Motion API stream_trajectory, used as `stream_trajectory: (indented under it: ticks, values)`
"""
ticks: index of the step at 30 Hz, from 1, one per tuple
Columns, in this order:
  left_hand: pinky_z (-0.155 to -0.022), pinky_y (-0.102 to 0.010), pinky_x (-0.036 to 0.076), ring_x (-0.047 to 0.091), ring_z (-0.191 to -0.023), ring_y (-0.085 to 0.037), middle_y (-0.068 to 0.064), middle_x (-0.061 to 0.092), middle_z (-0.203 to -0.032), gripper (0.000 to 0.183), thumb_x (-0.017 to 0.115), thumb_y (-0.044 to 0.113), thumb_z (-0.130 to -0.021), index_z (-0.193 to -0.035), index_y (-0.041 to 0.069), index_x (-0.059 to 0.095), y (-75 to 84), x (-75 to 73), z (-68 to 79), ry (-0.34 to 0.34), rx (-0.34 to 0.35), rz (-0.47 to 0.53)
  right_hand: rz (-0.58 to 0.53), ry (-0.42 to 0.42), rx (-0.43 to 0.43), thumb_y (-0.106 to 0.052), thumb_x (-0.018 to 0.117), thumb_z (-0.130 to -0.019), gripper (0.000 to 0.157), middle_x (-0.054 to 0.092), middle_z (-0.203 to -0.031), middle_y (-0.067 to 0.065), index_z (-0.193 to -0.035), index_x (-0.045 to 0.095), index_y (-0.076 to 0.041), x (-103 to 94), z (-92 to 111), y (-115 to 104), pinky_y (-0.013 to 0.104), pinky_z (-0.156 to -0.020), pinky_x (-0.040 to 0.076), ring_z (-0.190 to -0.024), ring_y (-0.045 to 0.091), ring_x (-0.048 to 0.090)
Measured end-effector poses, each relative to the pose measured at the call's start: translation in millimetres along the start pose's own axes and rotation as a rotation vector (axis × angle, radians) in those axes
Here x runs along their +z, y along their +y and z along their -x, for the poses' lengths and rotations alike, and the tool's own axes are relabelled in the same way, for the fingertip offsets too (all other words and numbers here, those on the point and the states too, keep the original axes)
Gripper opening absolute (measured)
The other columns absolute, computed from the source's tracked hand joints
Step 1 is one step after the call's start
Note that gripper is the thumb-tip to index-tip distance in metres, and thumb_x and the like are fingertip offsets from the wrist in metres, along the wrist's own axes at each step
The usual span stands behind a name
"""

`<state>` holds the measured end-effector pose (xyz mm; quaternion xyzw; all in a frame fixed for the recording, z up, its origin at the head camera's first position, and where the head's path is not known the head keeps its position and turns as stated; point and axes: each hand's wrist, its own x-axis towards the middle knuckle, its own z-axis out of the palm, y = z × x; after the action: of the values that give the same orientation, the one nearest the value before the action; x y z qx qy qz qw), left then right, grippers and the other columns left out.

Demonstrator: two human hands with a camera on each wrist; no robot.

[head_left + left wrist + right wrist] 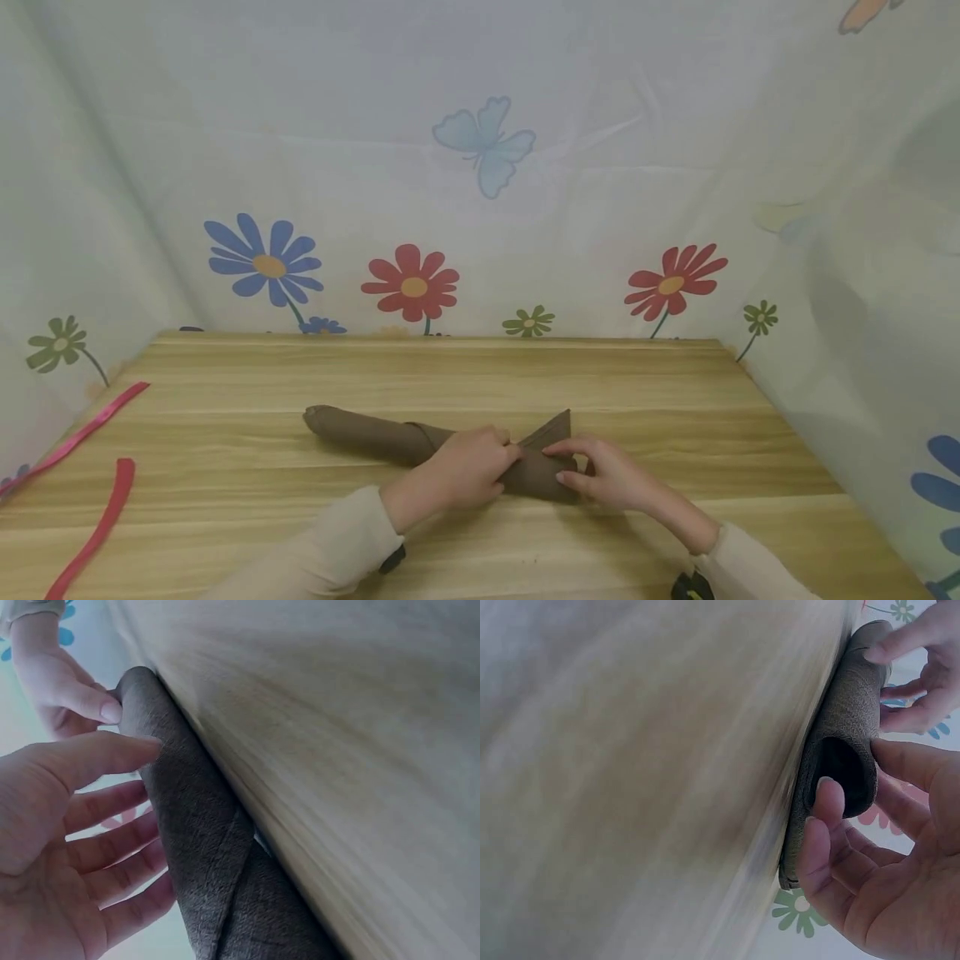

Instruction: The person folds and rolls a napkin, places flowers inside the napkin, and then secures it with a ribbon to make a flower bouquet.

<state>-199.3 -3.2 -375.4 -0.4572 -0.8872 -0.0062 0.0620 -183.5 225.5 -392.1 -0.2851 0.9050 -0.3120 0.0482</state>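
Observation:
A dark brown rolled cloth [367, 435] lies across the table, with a pointed flap standing up near its right end. Over its middle, my left hand [468, 467] grips the roll; the left wrist view shows the thumb on one side and the fingers along the other. At the right end my right hand [611, 475] holds the edge between thumb and fingers. That end is a hollow opening in the right wrist view, where the fingertips [826, 802] lie at its rim. A diagonal wrap edge crosses the cloth [199, 832] in the left wrist view.
On the left of the wooden table [637, 375] lie a pink ribbon [93, 425] and a red ribbon [105, 521]. A white curtain [337, 167] printed with flowers and butterflies surrounds the table's back and sides.

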Motion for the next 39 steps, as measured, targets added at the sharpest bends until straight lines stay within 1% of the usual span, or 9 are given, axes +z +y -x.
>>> stream_trajectory:
  ticks: [4, 9, 14, 22, 25, 28, 32, 35, 39]
  values:
    - [-0.064, -0.023, 0.049, 0.058, -0.082, -0.012, -0.001, 0.061, -0.09, 0.039, 0.071, 0.012, -0.071, -0.109, 0.01, 0.064, 0.7, 1.3, -0.3, -0.023, -0.008, 0.0, 0.0, -0.014, 0.01, -0.016, 0.061, -0.086, 0.033, 0.059, -0.112, 0.018, -0.116, 0.059, -0.003, 0.1, -1.6, 3.4, 0.021, -0.049, 0.042, -0.049, 0.003, 0.043]
    - [-0.062, -0.024, 0.049, 0.057, -0.081, -0.012, -0.001, 0.061, -0.088, 0.038, 0.073, 0.009, -0.069, -0.106, 0.011, 0.064, -0.3, 2.1, -3.9, -0.035, -0.017, -0.003, 0.0, -0.032, 0.03, -0.02, 0.061, -0.087, 0.038, 0.057, -0.114, 0.018, -0.119, 0.056, -0.001, -0.2, -2.6, 4.6, 0.021, -0.051, 0.042, -0.051, 0.003, 0.042]
    - [-0.06, -0.025, 0.048, 0.057, -0.077, -0.012, 0.001, 0.059, -0.084, 0.038, 0.076, 0.009, -0.066, -0.102, 0.012, 0.065, -3.0, 2.9, -9.7, -0.045, -0.013, -0.027, -0.003, -0.05, 0.059, -0.024, 0.063, -0.085, 0.045, 0.054, -0.119, 0.018, -0.122, 0.053, -0.001, -1.5, -2.6, 3.1, 0.022, -0.056, 0.043, -0.058, 0.004, 0.045]
    - [-0.061, -0.025, 0.048, 0.058, -0.073, -0.011, 0.002, 0.061, -0.081, 0.027, 0.074, 0.007, -0.068, -0.093, 0.014, 0.066, -5.0, 2.4, -15.1, -0.055, 0.026, -0.047, 0.002, -0.073, 0.073, -0.025, 0.07, -0.079, 0.054, 0.052, -0.119, 0.017, -0.124, 0.051, -0.002, -1.5, -1.5, 0.9, 0.023, -0.062, 0.043, -0.069, 0.007, 0.049]
    - [-0.061, -0.023, 0.047, 0.057, -0.071, -0.007, 0.004, 0.064, -0.082, 0.025, 0.071, 0.005, -0.069, -0.092, 0.015, 0.068, -5.3, -3.5, -14.9, -0.087, 0.055, 0.02, -0.068, -0.108, 0.068, -0.025, 0.071, -0.078, 0.053, 0.054, -0.118, 0.015, -0.122, 0.053, -0.002, -1.4, 0.2, 1.7, 0.022, -0.057, 0.044, -0.063, 0.005, 0.05]
    - [-0.062, -0.02, 0.045, 0.054, -0.068, -0.004, 0.006, 0.065, -0.084, 0.024, 0.068, 0.006, -0.071, -0.094, 0.013, 0.069, -5.5, -11.9, -13.8, -0.149, 0.074, 0.126, -0.232, -0.182, 0.075, -0.022, 0.068, -0.081, 0.047, 0.055, -0.117, 0.016, -0.122, 0.054, -0.002, -3.1, 3.3, 2.6, 0.022, -0.052, 0.046, -0.056, 0.005, 0.051]
    - [-0.067, -0.02, 0.046, 0.053, -0.07, -0.003, 0.004, 0.066, -0.09, 0.026, 0.065, 0.008, -0.074, -0.1, 0.009, 0.069, -6.2, -19.4, -13.0, -0.234, 0.05, 0.255, -0.4, -0.246, 0.109, -0.019, 0.062, -0.086, 0.041, 0.054, -0.118, 0.018, -0.122, 0.053, -0.001, -6.6, 6.9, 1.7, 0.026, -0.052, 0.048, -0.057, 0.012, 0.055]
    - [-0.074, -0.022, 0.046, 0.056, -0.079, -0.005, 0.001, 0.066, -0.097, 0.032, 0.064, 0.007, -0.074, -0.105, 0.008, 0.066, -7.6, -17.8, -12.5, -0.238, 0.007, 0.281, -0.356, -0.192, 0.104, -0.021, 0.061, -0.087, 0.036, 0.055, -0.113, 0.015, -0.119, 0.057, -0.004, -5.7, 7.5, -0.8, 0.026, -0.049, 0.047, -0.055, 0.012, 0.055]
    - [-0.071, -0.023, 0.047, 0.058, -0.084, -0.01, 0.0, 0.064, -0.096, 0.036, 0.063, 0.002, -0.071, -0.106, 0.01, 0.066, -8.2, -10.4, -11.0, -0.114, 0.002, 0.2, -0.174, -0.041, 0.028, -0.022, 0.063, -0.086, 0.028, 0.06, -0.105, 0.012, -0.109, 0.062, -0.007, -2.4, 7.0, -4.0, 0.023, -0.045, 0.044, -0.053, 0.005, 0.051]
